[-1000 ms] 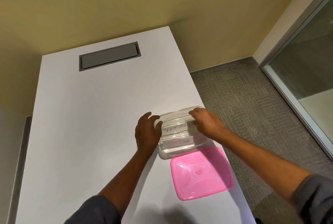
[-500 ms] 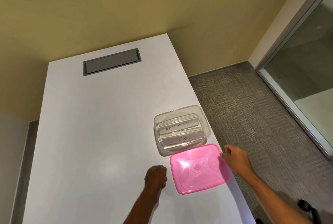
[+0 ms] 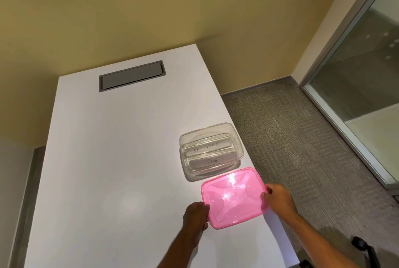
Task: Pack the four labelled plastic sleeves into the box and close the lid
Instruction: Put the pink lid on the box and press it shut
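A clear plastic box point(image 3: 237, 138) stands near the right edge of the white table point(image 3: 112, 160). Inside it lie labelled plastic sleeves; the top one reads BATMAN point(image 3: 206, 147) and the one nearer me reads DOG point(image 3: 212, 161). Any others beneath are hidden. A pink lid point(image 3: 233, 197) lies flat just in front of the box. My left hand point(image 3: 195, 213) grips the lid's left edge. My right hand point(image 3: 278, 197) holds its right edge, thumb on top.
A grey cable hatch point(image 3: 131, 75) is set into the table's far end, by the yellow wall. Grey carpet point(image 3: 291, 138) and a glass partition point(image 3: 367, 73) lie to the right. A dark chair part point(image 3: 362, 246) shows at the lower right.
Both hands left the box, drew back toward me and closed on the two sides of the pink lid. The view tilted upward; the box has not moved.
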Demonstrator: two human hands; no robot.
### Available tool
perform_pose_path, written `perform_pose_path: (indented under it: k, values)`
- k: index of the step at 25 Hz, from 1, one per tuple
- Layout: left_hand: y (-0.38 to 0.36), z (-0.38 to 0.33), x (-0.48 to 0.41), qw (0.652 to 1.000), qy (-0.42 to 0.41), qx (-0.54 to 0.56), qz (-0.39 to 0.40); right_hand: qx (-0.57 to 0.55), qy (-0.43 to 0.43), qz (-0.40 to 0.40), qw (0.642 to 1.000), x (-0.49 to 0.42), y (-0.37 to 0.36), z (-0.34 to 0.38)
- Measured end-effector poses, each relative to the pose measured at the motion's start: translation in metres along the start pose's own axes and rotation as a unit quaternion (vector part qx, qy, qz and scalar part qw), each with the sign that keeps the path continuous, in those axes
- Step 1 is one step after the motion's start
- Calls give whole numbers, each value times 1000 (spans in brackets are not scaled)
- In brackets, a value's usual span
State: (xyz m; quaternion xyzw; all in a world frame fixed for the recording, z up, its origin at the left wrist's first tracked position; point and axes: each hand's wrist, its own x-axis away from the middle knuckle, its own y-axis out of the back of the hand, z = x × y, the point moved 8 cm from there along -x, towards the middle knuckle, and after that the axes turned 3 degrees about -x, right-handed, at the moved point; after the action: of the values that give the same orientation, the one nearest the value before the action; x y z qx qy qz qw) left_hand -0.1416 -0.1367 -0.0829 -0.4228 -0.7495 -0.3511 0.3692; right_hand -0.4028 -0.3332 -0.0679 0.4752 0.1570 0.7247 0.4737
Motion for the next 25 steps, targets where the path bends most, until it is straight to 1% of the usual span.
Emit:
perform_pose_path:
  k: [6, 8, 10, 13, 15, 18, 21, 25]
  values:
    - [-5, 8, 20, 999, 12, 38, 25, -54, 16, -33, 998, 17, 34, -10]
    - [-4, 5, 27, 997, 17, 71, 19, -78, 22, -49, 996, 25, 52, -7]
    - [-1, -2, 33, 993, 22, 115, 5, -110, 41, -83, 990, 35, 72, 1]
    - [8, -19, 48, 980, 11, 198, -1, -201, 76, -121, 969, 50, 94, 21]
    - [14, -33, 59, 969, -11, 245, 6, -274, 100, -112, 950, 56, 103, 36]
    - [25, -51, 71, 958, -52, 280, 19, -343, 131, -81, 927, 57, 112, 58]
    - [40, -68, 80, 958, -101, 268, 10, -393, 143, -38, 908, 51, 116, 78]
    - [60, -84, 78, 962, -159, 220, -37, -395, 137, 3, 908, 33, 110, 97]
